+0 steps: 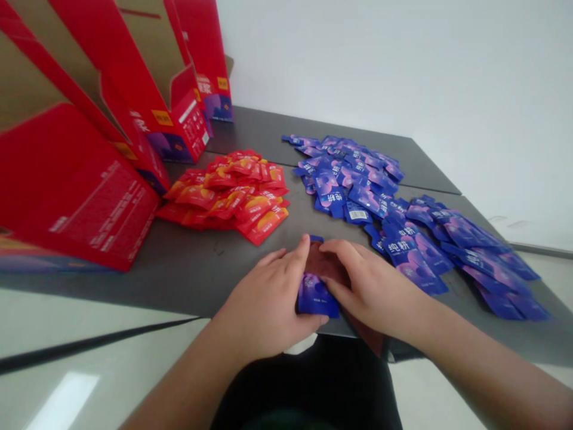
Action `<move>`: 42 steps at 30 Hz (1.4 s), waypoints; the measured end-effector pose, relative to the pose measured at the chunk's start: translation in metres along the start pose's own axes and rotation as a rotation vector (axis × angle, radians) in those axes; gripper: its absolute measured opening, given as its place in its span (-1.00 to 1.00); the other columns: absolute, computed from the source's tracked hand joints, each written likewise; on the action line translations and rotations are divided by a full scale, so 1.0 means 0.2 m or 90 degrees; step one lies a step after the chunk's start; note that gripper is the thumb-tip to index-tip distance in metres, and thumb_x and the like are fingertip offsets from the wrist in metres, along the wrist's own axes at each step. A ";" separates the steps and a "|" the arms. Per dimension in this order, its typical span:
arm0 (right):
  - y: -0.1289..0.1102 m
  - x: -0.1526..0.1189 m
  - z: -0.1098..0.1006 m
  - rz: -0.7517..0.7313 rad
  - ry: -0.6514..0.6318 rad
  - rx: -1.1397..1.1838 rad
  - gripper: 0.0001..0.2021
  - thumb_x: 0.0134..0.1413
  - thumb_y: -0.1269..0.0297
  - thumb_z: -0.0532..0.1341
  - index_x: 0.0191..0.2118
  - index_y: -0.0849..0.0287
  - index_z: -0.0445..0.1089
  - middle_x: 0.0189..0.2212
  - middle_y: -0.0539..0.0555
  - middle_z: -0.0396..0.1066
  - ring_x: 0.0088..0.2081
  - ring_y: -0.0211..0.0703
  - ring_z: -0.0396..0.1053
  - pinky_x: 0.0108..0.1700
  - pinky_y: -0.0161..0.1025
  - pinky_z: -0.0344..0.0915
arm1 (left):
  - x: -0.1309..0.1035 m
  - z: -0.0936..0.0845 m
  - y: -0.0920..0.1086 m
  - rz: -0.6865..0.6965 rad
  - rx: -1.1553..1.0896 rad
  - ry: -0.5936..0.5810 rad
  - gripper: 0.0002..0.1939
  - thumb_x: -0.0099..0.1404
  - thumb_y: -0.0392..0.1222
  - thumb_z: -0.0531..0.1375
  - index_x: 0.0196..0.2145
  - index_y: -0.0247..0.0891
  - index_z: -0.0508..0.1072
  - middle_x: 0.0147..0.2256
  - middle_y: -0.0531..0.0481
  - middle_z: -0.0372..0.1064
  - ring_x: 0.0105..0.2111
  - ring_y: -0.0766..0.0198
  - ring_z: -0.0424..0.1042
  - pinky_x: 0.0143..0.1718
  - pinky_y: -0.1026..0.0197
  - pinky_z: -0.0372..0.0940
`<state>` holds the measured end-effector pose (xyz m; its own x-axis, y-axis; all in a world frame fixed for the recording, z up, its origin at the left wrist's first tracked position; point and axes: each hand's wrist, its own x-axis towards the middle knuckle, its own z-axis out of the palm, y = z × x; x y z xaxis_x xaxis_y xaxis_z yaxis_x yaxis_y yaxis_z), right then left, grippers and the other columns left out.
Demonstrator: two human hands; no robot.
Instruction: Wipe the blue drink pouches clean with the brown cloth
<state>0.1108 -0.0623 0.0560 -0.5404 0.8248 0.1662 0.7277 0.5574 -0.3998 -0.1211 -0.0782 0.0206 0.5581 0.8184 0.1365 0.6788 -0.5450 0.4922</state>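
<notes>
My left hand (268, 298) and my right hand (371, 286) meet at the near edge of the dark grey table (188, 275). Between them they hold a small stack of blue packets (316, 295), which rests on the table edge. The left fingers wrap its left side and the right fingers press its top and right side. A long spread of blue packets (403, 221) lies just beyond and to the right of my right hand. A pile of red packets (233, 194) lies ahead and to the left.
Several open red cardboard boxes (80, 179) stand and lean at the table's left and back left. A white wall rises behind the table. A pale floor shows below the near edge.
</notes>
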 end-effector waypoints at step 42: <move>0.09 0.11 -0.01 -0.098 -0.098 0.082 -0.69 0.33 0.51 0.20 0.02 0.06 0.61 -0.02 0.14 0.51 0.07 0.02 0.47 0.23 0.06 0.38 | 0.03 -0.02 -0.01 -0.054 -0.010 -0.041 0.16 0.32 0.17 0.44 0.55 -0.44 -0.07 0.47 -0.41 0.15 0.43 -0.21 0.25 0.42 -0.20 0.18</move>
<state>0.1134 -0.0341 0.0551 -0.7057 0.7017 0.0986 0.5773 0.6500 -0.4942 -0.1202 -0.0716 0.0232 0.5287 0.8479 0.0390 0.7176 -0.4711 0.5129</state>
